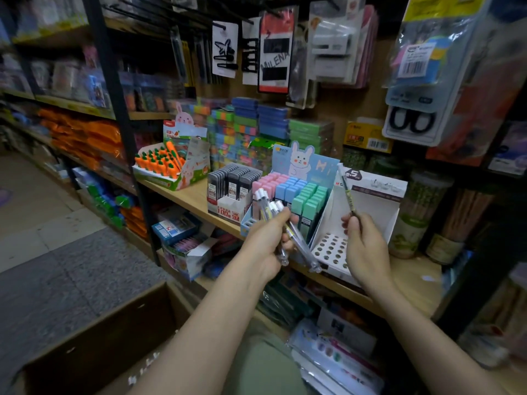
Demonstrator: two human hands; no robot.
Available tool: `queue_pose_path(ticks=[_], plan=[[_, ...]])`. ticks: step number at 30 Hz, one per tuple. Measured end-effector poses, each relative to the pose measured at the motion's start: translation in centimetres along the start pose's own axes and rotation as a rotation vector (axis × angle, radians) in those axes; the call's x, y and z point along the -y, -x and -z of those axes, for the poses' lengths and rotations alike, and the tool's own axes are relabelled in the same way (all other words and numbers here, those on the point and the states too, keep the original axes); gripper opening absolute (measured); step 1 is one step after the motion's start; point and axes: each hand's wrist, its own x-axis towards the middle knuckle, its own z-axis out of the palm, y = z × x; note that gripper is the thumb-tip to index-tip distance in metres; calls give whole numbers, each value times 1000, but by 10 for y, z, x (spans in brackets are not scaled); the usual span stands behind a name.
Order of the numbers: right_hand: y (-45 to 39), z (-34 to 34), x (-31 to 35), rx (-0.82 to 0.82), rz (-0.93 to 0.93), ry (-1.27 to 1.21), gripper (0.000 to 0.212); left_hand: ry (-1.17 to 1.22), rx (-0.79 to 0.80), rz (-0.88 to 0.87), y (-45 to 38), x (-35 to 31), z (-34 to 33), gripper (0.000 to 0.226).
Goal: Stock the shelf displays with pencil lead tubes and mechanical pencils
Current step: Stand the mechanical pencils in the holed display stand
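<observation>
Left hand (268, 238) grips a bundle of clear plastic mechanical pencils (288, 232); right hand (363, 246) pinches one dark slim pencil (348, 195) above the white perforated cardboard display stand (330, 246), right of centre; recommend lowering it tip-first, vertically, into a far hole.

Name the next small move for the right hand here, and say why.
Probably lower the single pencil that the right hand pinches into one of the open holes of the white display stand. The holes look unfilled, the pencil is poised above them, and the left hand holds a bundle of pencils in reserve.
</observation>
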Motion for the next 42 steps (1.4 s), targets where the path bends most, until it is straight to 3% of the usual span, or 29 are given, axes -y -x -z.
queue_pose_path(ticks=[4, 8, 14, 17, 21, 25, 28, 31, 35, 42], plan=[[-1, 9, 14, 97, -196, -422, 25, 103, 27, -70, -5, -2, -30, 29], [0, 21, 20, 110, -224, -513, 24, 126, 136, -69, -7, 21, -31, 28], [4, 26, 26, 177, -225, -548, 19, -159, 219, -137, -3, 36, -17, 20], [0, 22, 25, 127, -275, -533, 18, -197, 183, -158, -5, 32, -8, 23], [-11, 17, 27, 69, -395, -689, 17, -94, 129, -112, -12, 41, 2, 33], [-14, 9, 19, 83, -270, -357, 18, -100, 79, -50, -19, 47, 9, 38], [-18, 0, 13, -17, -106, -79, 20, -115, 78, -36, -21, 48, 12, 40], [-25, -4, 12, -27, 44, 198, 20, -81, 86, -27, -23, 47, 13, 31], [-29, -6, 7, -4, 101, 315, 16, -34, 103, -21, -23, 43, 9, 22], [-28, -12, -5, 18, -20, 303, 8, 16, 108, -13, -21, 39, 5, 20]])
